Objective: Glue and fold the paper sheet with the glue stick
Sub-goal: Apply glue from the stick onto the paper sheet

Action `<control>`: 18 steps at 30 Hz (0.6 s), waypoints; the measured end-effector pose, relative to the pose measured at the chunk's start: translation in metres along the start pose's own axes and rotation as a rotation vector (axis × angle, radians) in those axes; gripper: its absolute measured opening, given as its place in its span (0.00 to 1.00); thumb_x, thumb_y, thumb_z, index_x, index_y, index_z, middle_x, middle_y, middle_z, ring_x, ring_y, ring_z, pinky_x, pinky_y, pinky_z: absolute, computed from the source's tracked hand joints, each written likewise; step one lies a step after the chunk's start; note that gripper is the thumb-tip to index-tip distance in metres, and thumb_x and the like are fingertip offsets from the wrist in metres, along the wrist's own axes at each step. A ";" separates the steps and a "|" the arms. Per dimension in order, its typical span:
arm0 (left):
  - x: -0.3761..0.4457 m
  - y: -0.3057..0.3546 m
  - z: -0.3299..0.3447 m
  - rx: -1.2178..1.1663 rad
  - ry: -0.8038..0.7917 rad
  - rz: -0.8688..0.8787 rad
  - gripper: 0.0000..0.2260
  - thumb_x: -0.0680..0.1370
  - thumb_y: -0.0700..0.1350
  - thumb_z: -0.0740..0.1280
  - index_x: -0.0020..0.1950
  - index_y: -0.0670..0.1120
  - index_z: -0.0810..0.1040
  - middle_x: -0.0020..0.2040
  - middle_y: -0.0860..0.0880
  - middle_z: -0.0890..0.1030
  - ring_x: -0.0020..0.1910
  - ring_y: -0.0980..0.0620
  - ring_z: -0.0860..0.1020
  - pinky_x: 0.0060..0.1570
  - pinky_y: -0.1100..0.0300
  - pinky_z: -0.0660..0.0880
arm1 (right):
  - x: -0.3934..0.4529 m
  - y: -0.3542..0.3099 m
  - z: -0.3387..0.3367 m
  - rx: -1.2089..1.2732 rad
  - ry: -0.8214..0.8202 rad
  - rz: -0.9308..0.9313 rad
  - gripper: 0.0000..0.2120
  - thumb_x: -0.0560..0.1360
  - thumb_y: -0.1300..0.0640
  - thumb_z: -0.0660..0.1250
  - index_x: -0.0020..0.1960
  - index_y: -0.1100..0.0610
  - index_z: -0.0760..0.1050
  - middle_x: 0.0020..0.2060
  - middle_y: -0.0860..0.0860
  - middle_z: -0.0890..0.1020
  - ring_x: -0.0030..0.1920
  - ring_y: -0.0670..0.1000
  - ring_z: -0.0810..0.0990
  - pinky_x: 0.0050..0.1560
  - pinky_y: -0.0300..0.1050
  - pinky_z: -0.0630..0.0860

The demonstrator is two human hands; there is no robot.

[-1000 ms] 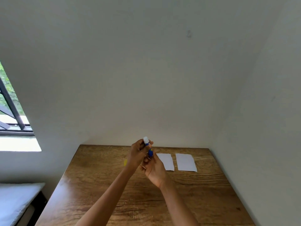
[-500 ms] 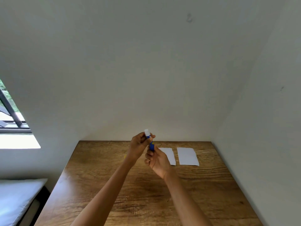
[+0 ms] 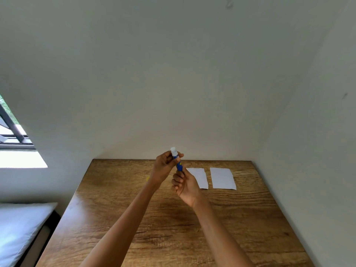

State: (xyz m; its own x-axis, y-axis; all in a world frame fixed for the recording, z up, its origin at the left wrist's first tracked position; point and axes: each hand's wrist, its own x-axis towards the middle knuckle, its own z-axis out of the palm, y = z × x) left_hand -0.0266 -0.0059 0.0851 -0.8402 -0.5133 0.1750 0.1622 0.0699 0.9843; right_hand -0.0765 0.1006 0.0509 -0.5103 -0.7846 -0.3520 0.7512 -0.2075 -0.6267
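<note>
Raised slightly, both hands' fingers (image 3: 180, 179) grip the upright glue stick (image 3: 176, 160) between them.

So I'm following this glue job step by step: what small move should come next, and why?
Probably bring the glue stick down to the nearer paper sheet. The left hand grips its upper part and the right hand pinches its base, the white tip looks exposed, and both sheets lie flat and unfolded on the table.

I can't read any words or numbers; the print on the blue glue stick (image 3: 178, 162) is too small.
</note>
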 end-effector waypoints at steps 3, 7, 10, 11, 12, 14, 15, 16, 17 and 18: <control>-0.001 -0.002 0.002 0.002 -0.001 -0.007 0.06 0.76 0.38 0.66 0.53 0.42 0.78 0.52 0.48 0.83 0.52 0.58 0.81 0.48 0.68 0.77 | 0.000 0.002 0.000 0.063 0.005 -0.029 0.16 0.78 0.44 0.56 0.42 0.55 0.72 0.26 0.49 0.71 0.25 0.46 0.67 0.27 0.38 0.67; -0.006 -0.008 0.015 0.012 -0.014 -0.044 0.07 0.77 0.42 0.66 0.53 0.47 0.79 0.52 0.52 0.84 0.49 0.54 0.82 0.46 0.65 0.78 | 0.001 0.001 -0.006 0.169 -0.058 -0.122 0.17 0.74 0.48 0.62 0.57 0.57 0.76 0.31 0.50 0.75 0.28 0.45 0.73 0.29 0.38 0.74; -0.008 -0.015 0.027 0.005 0.029 -0.062 0.09 0.76 0.43 0.67 0.55 0.49 0.80 0.52 0.52 0.84 0.51 0.53 0.81 0.48 0.64 0.77 | 0.003 -0.001 -0.019 0.198 -0.065 -0.207 0.14 0.73 0.53 0.64 0.55 0.59 0.77 0.34 0.51 0.81 0.34 0.45 0.80 0.36 0.39 0.79; -0.008 -0.017 0.031 0.044 0.038 -0.064 0.11 0.76 0.43 0.67 0.57 0.50 0.79 0.54 0.52 0.83 0.54 0.54 0.80 0.52 0.62 0.76 | 0.003 -0.003 -0.024 0.210 -0.061 -0.238 0.13 0.73 0.54 0.63 0.55 0.59 0.77 0.36 0.51 0.83 0.37 0.47 0.82 0.39 0.41 0.80; -0.007 -0.020 0.035 0.097 0.039 -0.068 0.14 0.76 0.42 0.67 0.61 0.50 0.77 0.58 0.53 0.81 0.57 0.55 0.78 0.56 0.60 0.74 | 0.004 -0.005 -0.031 0.224 -0.048 -0.268 0.13 0.73 0.54 0.63 0.55 0.59 0.77 0.37 0.52 0.83 0.39 0.48 0.83 0.42 0.42 0.81; -0.007 -0.029 0.042 0.164 0.055 -0.117 0.19 0.77 0.44 0.66 0.68 0.48 0.70 0.64 0.54 0.73 0.63 0.57 0.72 0.61 0.59 0.69 | 0.007 -0.013 -0.046 0.244 0.029 -0.324 0.13 0.73 0.52 0.63 0.54 0.59 0.76 0.36 0.52 0.82 0.41 0.50 0.82 0.47 0.46 0.81; -0.008 -0.036 0.044 0.179 0.093 -0.165 0.20 0.78 0.47 0.64 0.70 0.47 0.68 0.66 0.52 0.72 0.64 0.55 0.71 0.61 0.59 0.68 | 0.009 -0.018 -0.054 0.245 0.085 -0.349 0.13 0.73 0.51 0.63 0.52 0.58 0.75 0.34 0.52 0.81 0.40 0.50 0.81 0.51 0.47 0.80; -0.009 -0.043 0.046 0.204 0.149 -0.212 0.19 0.79 0.49 0.61 0.69 0.45 0.68 0.68 0.49 0.71 0.63 0.53 0.71 0.59 0.59 0.68 | 0.011 -0.023 -0.061 0.247 0.140 -0.371 0.13 0.75 0.50 0.61 0.51 0.58 0.75 0.32 0.51 0.79 0.40 0.50 0.79 0.54 0.49 0.78; -0.011 -0.051 0.048 0.240 0.208 -0.259 0.18 0.80 0.49 0.59 0.68 0.45 0.69 0.68 0.46 0.71 0.63 0.51 0.71 0.57 0.60 0.68 | 0.014 -0.029 -0.069 0.253 0.188 -0.386 0.13 0.77 0.49 0.59 0.49 0.58 0.74 0.31 0.51 0.78 0.39 0.50 0.77 0.56 0.49 0.76; -0.013 -0.059 0.050 0.277 0.244 -0.305 0.17 0.81 0.48 0.58 0.68 0.45 0.68 0.69 0.44 0.70 0.64 0.49 0.71 0.57 0.60 0.67 | 0.017 -0.034 -0.075 0.262 0.230 -0.392 0.14 0.79 0.49 0.57 0.48 0.58 0.74 0.31 0.51 0.77 0.39 0.50 0.75 0.57 0.49 0.74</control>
State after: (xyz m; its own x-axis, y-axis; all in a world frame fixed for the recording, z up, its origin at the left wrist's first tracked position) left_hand -0.0511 0.0394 0.0263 -0.6767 -0.7293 -0.1007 -0.2441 0.0932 0.9653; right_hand -0.1423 0.1388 0.0141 -0.8308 -0.4762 -0.2883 0.5499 -0.6216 -0.5578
